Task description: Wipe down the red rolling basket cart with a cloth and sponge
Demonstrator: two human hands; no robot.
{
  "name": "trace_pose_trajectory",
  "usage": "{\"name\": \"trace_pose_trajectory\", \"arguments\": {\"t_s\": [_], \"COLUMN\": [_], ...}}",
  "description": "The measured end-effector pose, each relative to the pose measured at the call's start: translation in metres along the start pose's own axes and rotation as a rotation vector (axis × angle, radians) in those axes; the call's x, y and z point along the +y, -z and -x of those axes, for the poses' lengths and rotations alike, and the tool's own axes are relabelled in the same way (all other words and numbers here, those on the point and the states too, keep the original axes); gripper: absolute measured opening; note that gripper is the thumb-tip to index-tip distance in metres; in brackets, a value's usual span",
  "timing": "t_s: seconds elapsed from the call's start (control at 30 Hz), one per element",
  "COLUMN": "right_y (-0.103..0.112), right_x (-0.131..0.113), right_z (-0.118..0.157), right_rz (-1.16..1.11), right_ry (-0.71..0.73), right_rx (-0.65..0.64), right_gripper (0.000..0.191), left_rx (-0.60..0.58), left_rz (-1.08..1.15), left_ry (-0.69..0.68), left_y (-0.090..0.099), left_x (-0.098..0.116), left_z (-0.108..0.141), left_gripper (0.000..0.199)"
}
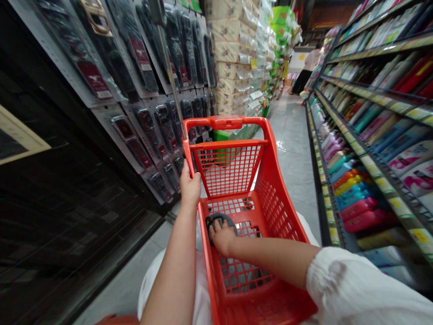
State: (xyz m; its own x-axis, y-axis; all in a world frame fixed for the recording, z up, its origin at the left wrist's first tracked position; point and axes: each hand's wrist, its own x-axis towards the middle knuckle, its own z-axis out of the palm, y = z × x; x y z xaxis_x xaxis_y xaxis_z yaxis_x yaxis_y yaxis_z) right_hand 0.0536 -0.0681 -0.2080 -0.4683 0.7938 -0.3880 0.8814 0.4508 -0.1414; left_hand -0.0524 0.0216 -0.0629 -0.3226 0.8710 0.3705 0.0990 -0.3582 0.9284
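A red plastic shopping cart (273, 205) with grid walls stands in front of me. My left hand (190, 186) is wrapped round the cart's left rim, near the upright of its handle. Inside the basket, my right hand (222, 237) rests on a dark grey item (230, 221) at the left side, fingers spread over it. The item looks soft and rounded, but the hand covers part of it. A thin metal pole (171, 76) rises from the cart's left corner.
Packaged belts or slippers, too blurred to tell, hang on the left wall rack (135, 113). Stacked tissue packs (233, 67) stand ahead. Shelves of bottles (372, 158) line the right. A person (309, 67) is far down the tiled aisle (292, 171).
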Motion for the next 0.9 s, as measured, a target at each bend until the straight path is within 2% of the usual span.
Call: {"name": "trace_pose_trajectory", "arguments": {"t_s": [0.07, 0.13, 0.23, 0.3, 0.33, 0.4, 0.43, 0.53, 0.57, 0.6, 0.63, 0.77, 0.83, 0.9], "right_y": [-0.009, -0.003, 0.022, 0.032, 0.033, 0.026, 0.020, -0.001, -0.005, -0.006, -0.006, 0.009, 0.018, 0.026], "right_x": [0.009, 0.035, 0.081, 0.091, 0.087, 0.065, 0.050, 0.018, 0.015, 0.016, 0.022, 0.065, 0.088, 0.109], "right_z": [0.016, 0.023, 0.024, 0.020, 0.018, 0.016, 0.015, 0.016, 0.016, 0.015, 0.013, -0.001, -0.009, -0.015], "right_rz": [0.038, 0.039, -0.016, -0.054, -0.065, -0.067, -0.058, -0.017, -0.003, 0.010, 0.021, 0.044, 0.028, 0.001], "right_ry": [0.035, -0.018, -0.396, -0.595, -0.648, -0.630, -0.538, -0.065, 0.020, 0.031, -0.023, -0.428, -0.530, -0.564], "right_rx": [0.059, 0.089, 0.020, -0.036, -0.054, -0.066, -0.051, 0.057, 0.091, 0.114, 0.124, 0.084, 0.063, 0.048], "right_gripper": [0.067, 0.067, 0.063, 0.061, 0.060, 0.059, 0.061, 0.072, 0.072, 0.069, 0.065, 0.055, 0.054, 0.054], "left_rx": [-0.002, -0.008, -0.015, -0.011, -0.007, -0.001, -0.001, -0.008, -0.010, -0.013, -0.015, -0.017, -0.010, -0.005], "left_rz": [0.016, 0.033, 0.043, 0.033, 0.027, 0.020, 0.022, 0.023, 0.020, 0.015, 0.011, 0.008, 0.002, -0.003], "left_ry": [-0.004, -0.005, -0.009, -0.012, -0.013, -0.018, -0.021, -0.017, -0.013, -0.009, -0.007, -0.014, -0.019, -0.019], "left_y": [-0.001, -0.001, -0.001, -0.001, -0.001, -0.002, -0.002, -0.003, -0.003, -0.003, -0.003, -0.002, -0.002, -0.002], "left_x": [0.001, 0.001, 0.001, 0.001, 0.001, 0.002, 0.002, 0.003, 0.004, 0.004, 0.004, 0.004, 0.004, 0.005], "left_z": [0.001, 0.002, 0.002, 0.002, 0.002, 0.002, 0.001, 0.002, 0.002, 0.002, 0.003, 0.004, 0.004, 0.004], "left_gripper": [0.074, 0.076, 0.078, 0.079, 0.079, 0.078, 0.077, 0.075, 0.074, 0.073, 0.073, 0.074, 0.074, 0.074]}}
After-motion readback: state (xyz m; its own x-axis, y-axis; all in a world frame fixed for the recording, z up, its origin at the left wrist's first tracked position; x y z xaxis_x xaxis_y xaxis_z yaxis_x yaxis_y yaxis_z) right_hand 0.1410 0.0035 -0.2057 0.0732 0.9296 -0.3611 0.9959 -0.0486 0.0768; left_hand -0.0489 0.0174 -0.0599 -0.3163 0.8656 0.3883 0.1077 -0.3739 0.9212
